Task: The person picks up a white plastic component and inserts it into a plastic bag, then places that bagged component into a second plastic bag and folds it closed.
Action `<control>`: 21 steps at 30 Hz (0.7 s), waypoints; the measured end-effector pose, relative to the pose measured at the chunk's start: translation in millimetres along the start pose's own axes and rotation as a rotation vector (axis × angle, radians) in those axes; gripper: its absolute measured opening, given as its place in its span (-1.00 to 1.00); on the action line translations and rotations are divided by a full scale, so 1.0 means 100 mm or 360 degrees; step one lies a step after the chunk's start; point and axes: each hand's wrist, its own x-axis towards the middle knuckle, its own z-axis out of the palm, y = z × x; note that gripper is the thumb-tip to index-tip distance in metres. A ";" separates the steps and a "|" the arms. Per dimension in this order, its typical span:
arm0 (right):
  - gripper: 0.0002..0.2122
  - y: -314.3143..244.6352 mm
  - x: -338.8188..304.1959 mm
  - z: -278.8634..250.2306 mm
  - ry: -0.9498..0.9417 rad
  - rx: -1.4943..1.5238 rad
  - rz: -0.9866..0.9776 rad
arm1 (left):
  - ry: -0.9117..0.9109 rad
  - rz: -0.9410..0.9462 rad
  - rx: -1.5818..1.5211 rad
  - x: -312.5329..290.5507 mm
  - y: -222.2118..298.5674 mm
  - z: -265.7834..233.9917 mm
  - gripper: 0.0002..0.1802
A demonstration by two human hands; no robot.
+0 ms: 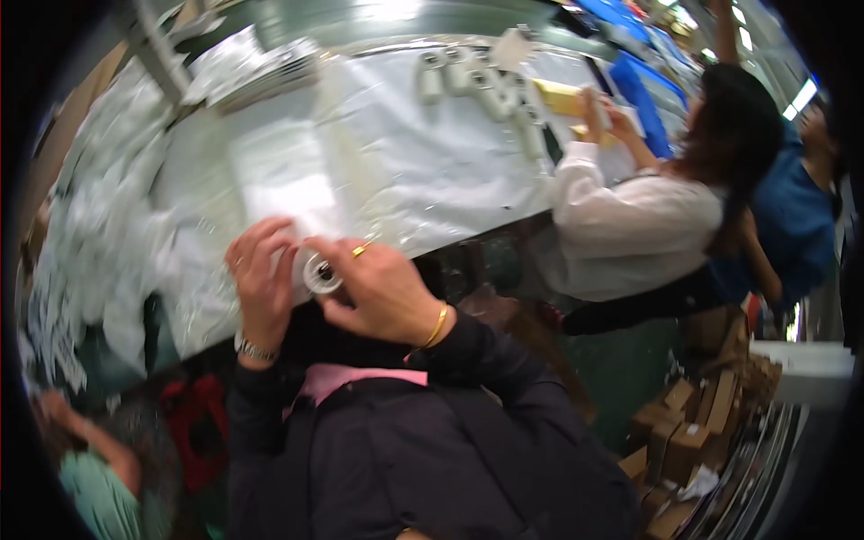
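Note:
In my right hand (pixel 389 290) is a white round-ended piece (pixel 311 277) with a dark centre, held between thumb and fingers at the table's near edge. Its round end faces up; most of its body is hidden. My left hand (pixel 263 277) is beside it, fingers bent and fingertips close together near the piece. Whether those fingertips pinch plastic film or the piece itself is unclear. Just beyond my hands lies a translucent white plastic bag (pixel 286 171), flat on the plastic-covered table (pixel 396 171).
Several off-white cylindrical pieces (pixel 490 94) lie at the far right. A stack of plastic bags (pixel 261 76) sits far left, with a heap of film (pixel 108 216) nearer. A co-worker (pixel 639 216) in white works at right. Cardboard boxes (pixel 691 441) fill the lower right.

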 end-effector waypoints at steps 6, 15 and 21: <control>-0.32 0.04 -0.02 0.08 0.0061 0.0156 0.0042 | -0.0123 0.0131 -0.0108 0.13 0.16 -0.03 -0.88; -0.40 0.17 -0.11 0.38 0.0227 0.0430 0.0121 | 0.0240 -0.0205 -0.0380 -0.08 0.17 0.09 -0.49; -0.41 0.04 0.00 0.23 0.0313 0.0760 0.0274 | 0.0033 -0.0824 -0.1468 -0.14 0.01 0.07 -0.42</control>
